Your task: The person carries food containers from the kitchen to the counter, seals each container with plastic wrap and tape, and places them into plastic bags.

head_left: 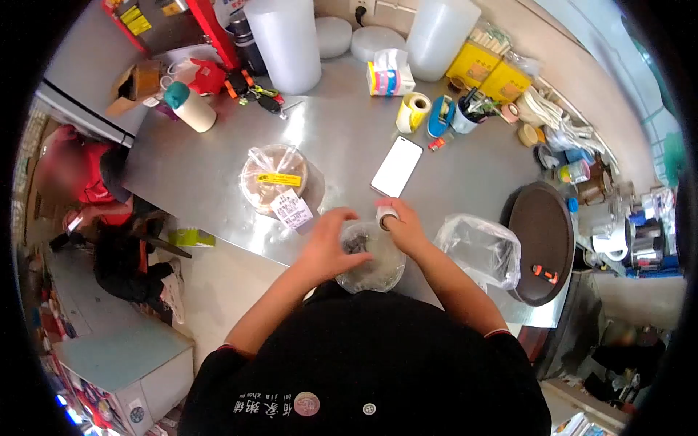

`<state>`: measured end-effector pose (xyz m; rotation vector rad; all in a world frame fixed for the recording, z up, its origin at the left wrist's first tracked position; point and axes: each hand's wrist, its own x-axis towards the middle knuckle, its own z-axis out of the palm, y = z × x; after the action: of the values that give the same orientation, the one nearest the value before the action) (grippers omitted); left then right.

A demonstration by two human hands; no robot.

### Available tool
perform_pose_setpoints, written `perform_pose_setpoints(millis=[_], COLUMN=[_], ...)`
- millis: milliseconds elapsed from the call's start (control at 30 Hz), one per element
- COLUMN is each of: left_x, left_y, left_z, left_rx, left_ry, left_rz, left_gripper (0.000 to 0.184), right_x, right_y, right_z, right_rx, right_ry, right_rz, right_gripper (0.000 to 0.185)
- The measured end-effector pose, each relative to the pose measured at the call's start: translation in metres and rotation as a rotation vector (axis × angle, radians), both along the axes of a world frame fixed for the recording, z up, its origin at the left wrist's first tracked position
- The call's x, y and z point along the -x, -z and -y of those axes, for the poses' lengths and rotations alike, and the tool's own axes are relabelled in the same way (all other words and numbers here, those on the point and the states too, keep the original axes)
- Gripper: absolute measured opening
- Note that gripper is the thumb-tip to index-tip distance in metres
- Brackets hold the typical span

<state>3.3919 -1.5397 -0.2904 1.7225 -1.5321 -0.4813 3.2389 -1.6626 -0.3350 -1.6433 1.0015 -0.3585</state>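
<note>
Left hand (325,248) spread at bowl (379,276); right hand (407,229) pinching roll (382,211); shirt (371,349): "bai jia zhou"

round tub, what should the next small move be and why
Perhaps steady the round tub with the left hand: it reaches over the tub's left side, thumb and fingers apart, while the right hand holds a small white roll near the far edge.

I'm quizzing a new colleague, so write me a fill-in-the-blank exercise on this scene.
1. The right grip holds a small white ____.
2. Above its white slip, the bagged container carries a ____ label.
3. A white-screened ____ lies on the metal tabletop.
4. The large dark tray bears a small black-and-____ object.
Missing words: roll; yellow; phone; orange.
</note>
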Motion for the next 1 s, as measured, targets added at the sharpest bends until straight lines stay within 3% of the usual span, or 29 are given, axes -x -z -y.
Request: perform_pose_setpoints(millis=[100,233,300,667,900,1000], left_x=[0.020,0.025,0.021,0.022,0.024,0.027], left_y=[0.034,0.036,0.037,0.028,0.034,0.029], left_z=[0.027,0.038,0.040,0.040,0.035,0.038], left_rx=[-0.112,-0.142,-0.262,-0.314,-0.298,-0.286], left_ry=[0.132,0.118,0.104,0.144,0.159,0.173], left_rz=[-0.137,-0.172,-0.227,-0.108,-0.214,-0.145], left_gripper=[0.071,0.067,0.062,0.050,0.050,0.047], right_x=[0.002,0.009,0.010,-0.008,-0.012,-0.016], right_y=[-0.012,0.015,0.024,0.032,0.037,0.039], right_z=[0.003,0.014,0.014,0.037,0.045,0.055], right_rx=[-0.178,-0.277,-0.281,-0.165,-0.299,-0.302], right_ry=[0.032,0.071,0.066,0.056,0.387,0.487], right_rz=[0.039,0.119,0.131,0.169,0.484,0.464], right_gripper=[0.037,0.037,0.037,0.033,0.034,0.031])
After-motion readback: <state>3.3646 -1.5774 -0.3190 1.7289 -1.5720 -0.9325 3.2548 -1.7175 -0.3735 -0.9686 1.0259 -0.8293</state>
